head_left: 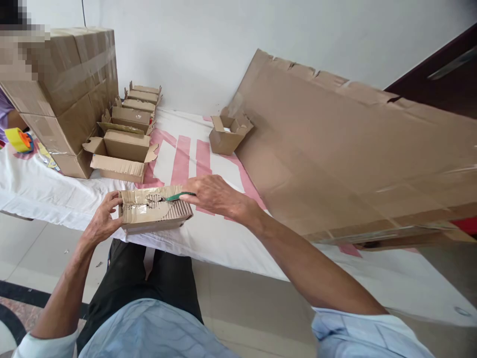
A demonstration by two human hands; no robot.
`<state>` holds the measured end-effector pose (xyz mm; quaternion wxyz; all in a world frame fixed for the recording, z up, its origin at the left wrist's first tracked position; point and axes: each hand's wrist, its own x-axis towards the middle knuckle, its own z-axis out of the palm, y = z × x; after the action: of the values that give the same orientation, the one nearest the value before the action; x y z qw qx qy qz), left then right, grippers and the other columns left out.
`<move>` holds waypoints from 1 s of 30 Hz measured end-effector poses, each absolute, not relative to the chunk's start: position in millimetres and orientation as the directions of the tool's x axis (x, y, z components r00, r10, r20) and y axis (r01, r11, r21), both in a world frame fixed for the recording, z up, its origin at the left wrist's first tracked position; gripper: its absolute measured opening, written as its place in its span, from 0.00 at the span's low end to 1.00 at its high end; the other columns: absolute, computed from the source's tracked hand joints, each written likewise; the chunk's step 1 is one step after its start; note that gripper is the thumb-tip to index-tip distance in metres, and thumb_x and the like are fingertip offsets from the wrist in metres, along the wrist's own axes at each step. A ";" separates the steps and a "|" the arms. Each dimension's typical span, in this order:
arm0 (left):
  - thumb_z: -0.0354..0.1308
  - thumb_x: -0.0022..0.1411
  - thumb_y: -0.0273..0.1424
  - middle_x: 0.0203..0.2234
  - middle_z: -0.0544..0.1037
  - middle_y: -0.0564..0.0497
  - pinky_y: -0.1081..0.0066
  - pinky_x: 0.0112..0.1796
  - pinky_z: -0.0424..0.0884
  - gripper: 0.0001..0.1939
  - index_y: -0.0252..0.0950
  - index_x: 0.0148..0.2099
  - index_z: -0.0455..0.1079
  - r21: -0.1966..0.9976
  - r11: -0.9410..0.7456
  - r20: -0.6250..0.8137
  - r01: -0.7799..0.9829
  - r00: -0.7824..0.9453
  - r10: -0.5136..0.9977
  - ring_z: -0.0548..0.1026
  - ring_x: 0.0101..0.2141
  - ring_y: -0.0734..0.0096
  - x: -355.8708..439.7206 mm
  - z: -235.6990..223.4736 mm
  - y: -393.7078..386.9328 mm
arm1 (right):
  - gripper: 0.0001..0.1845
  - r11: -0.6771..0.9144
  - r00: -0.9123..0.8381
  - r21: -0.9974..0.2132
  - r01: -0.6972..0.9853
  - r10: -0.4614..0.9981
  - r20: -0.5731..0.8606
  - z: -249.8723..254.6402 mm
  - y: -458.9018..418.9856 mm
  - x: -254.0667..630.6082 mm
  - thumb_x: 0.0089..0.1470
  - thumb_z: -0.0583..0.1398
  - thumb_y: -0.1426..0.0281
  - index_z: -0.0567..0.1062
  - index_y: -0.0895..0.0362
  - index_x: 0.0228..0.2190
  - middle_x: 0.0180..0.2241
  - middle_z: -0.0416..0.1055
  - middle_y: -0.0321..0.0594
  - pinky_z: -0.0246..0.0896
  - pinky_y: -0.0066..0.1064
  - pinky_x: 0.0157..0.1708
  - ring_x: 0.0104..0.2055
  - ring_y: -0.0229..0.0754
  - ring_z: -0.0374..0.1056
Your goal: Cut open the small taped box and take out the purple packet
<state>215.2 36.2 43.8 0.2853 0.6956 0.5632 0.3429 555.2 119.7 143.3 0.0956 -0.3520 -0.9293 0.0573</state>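
A small taped cardboard box [154, 211] lies on the near edge of a white cloth with pink stripes [194, 159]. My left hand [102, 219] grips the box's left end, fingers curled round it. My right hand [214, 194] rests at the box's right top corner and pinches a thin green tool [179, 196] whose tip lies on the taped top.
Several open small cartons [124, 154] stand in a row at the back left beside a large taped carton [70, 84]. Another open carton [228, 134] sits mid-back. A big flattened cardboard sheet [354, 149] covers the right side. A yellow tape dispenser [18, 140] lies far left by another person's arm.
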 end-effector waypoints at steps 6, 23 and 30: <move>0.64 0.62 0.39 0.74 0.68 0.42 0.48 0.60 0.79 0.27 0.45 0.63 0.81 0.787 -0.213 0.141 0.579 0.167 0.976 0.71 0.71 0.42 218.5 48.7 37.5 | 0.17 0.563 -0.524 -0.575 0.593 0.813 0.254 148.9 111.6 630.1 0.71 0.63 0.56 0.89 0.53 0.41 0.34 0.83 0.39 0.64 0.35 0.35 0.33 0.43 0.72; 0.66 0.64 0.42 0.75 0.67 0.43 0.53 0.59 0.81 0.33 0.48 0.71 0.75 0.797 -0.202 0.090 0.568 0.220 0.971 0.71 0.71 0.44 212.6 55.7 48.8 | 0.20 0.257 0.088 -0.778 0.574 0.925 0.370 -61.7 78.5 630.7 0.70 0.59 0.54 0.82 0.53 0.49 0.48 0.80 0.52 0.74 0.52 0.55 0.54 0.59 0.75; 0.68 0.65 0.44 0.75 0.68 0.41 0.52 0.60 0.81 0.37 0.47 0.74 0.70 0.820 -0.176 0.091 0.545 0.179 0.980 0.69 0.73 0.41 205.9 48.5 49.5 | 0.18 0.552 -0.080 -0.789 0.269 0.829 0.553 -6.0 61.5 569.6 0.74 0.61 0.52 0.82 0.51 0.48 0.52 0.81 0.47 0.74 0.46 0.56 0.54 0.53 0.77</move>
<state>205.9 49.5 48.5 0.3308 0.6930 0.5500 0.3284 569.6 61.5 -6.0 0.5489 -0.3983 -0.6891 0.2554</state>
